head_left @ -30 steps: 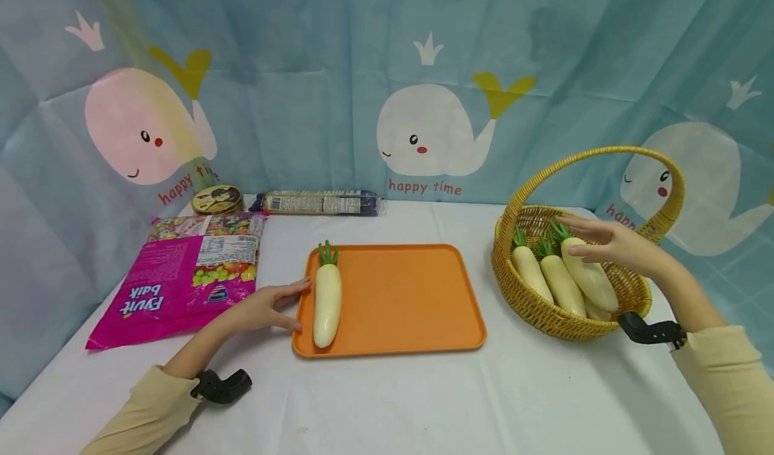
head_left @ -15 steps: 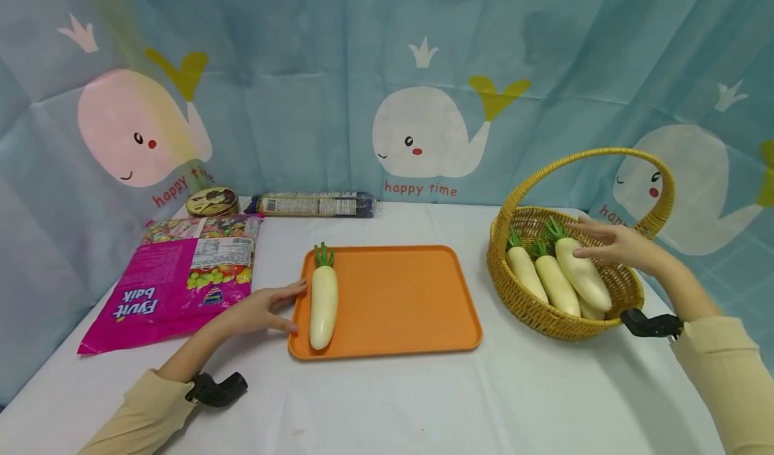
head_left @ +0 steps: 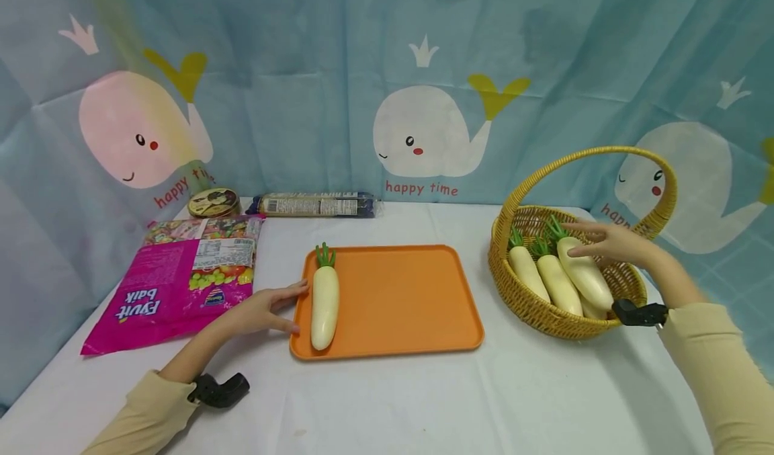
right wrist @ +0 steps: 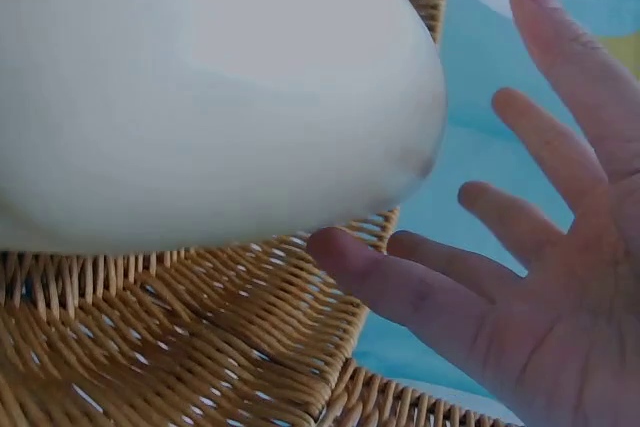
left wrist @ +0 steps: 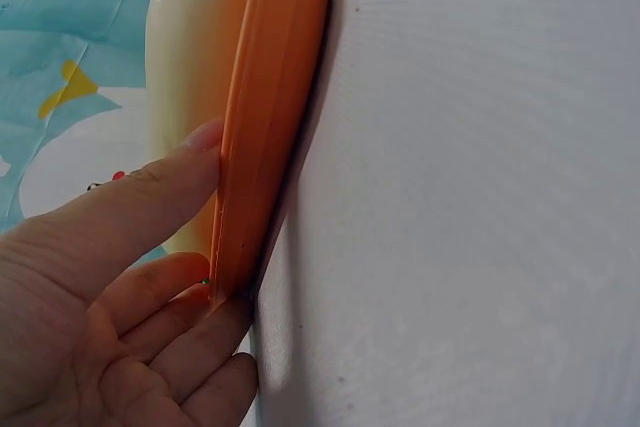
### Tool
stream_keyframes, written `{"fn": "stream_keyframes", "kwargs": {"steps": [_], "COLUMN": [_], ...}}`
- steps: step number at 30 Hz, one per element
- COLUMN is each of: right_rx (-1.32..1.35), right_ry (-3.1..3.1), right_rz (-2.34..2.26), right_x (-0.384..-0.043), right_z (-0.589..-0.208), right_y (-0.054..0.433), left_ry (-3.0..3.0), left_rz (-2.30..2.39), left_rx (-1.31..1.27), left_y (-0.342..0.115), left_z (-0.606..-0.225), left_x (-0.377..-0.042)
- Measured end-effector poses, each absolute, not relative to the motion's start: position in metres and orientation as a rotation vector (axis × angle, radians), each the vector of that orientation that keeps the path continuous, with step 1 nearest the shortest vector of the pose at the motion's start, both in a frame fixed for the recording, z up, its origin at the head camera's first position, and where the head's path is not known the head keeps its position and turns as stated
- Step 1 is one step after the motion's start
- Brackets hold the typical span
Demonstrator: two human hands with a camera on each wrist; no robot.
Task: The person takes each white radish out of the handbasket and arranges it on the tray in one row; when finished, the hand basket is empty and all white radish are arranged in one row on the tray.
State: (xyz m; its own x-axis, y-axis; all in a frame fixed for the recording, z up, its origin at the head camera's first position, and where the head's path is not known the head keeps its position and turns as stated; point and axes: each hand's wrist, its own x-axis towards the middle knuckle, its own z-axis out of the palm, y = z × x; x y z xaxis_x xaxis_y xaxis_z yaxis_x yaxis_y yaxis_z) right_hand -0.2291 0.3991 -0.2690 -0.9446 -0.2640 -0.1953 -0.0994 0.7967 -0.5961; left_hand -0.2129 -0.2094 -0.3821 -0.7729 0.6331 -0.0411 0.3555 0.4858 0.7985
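A white radish (head_left: pixel 325 307) with green leaf stubs lies along the left side of an orange tray (head_left: pixel 399 300). At the tray's left edge is my left hand (head_left: pixel 263 312); in the left wrist view its thumb (left wrist: pixel 165 182) touches the rim, other fingertips meet the outer wall. My right hand (head_left: pixel 617 243) hovers over the wicker basket (head_left: pixel 532 314), fingers spread around the upper part of the rightmost white radish (head_left: pixel 583 277). In the right wrist view that hand (right wrist: pixel 560 277) looks apart from the large radish (right wrist: pixel 220 97); nothing is gripped. More radishes (head_left: pixel 559 285) lie beside and beneath it.
The basket's tall handle (head_left: pixel 595 151) arches over the radishes, close to my right hand. A pink candy bag (head_left: pixel 175 287) lies left of the tray. A round tin (head_left: pixel 214 202) and a long packet (head_left: pixel 314 204) sit at the back, before the curtain (head_left: pixel 302 105).
The head view has shifted slightly. My right wrist has moved a little, with the hand staying over the same radish. My left hand keeps its place at the tray's edge.
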Motion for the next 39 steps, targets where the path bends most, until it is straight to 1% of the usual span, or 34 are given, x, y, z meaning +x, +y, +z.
{"fn": "stream_keyframes", "kwargs": {"steps": [12, 17, 23, 30, 39], "right_rx": [-0.229, -0.215, -0.197, -0.142, -0.165], "right_ry": [2.552, 2.571, 2.732, 2.87, 2.914], "right_rz": [-0.901, -0.915, -0.828, -0.799, -0.809], "right_x": [-0.227, -0.229, -0.229, -0.228, -0.222], "right_z": [-0.278, -0.28, -0.281, -0.275, -0.262], "right_y": [0.398, 0.399, 0.397, 0.391, 0.383], "left_ry": [2.408, 2.407, 2.4, 2.404, 2.41], "left_rz": [1.155, 1.158, 1.162, 1.161, 1.162], "left_rx": [0.816, 0.817, 0.802, 0.805, 0.832], "left_y": [-0.208, -0.208, -0.209, -0.21, -0.209], "left_z": [-0.381, -0.382, -0.382, -0.383, -0.382], "left_x": [-0.213, -0.213, -0.212, -0.213, -0.214]}}
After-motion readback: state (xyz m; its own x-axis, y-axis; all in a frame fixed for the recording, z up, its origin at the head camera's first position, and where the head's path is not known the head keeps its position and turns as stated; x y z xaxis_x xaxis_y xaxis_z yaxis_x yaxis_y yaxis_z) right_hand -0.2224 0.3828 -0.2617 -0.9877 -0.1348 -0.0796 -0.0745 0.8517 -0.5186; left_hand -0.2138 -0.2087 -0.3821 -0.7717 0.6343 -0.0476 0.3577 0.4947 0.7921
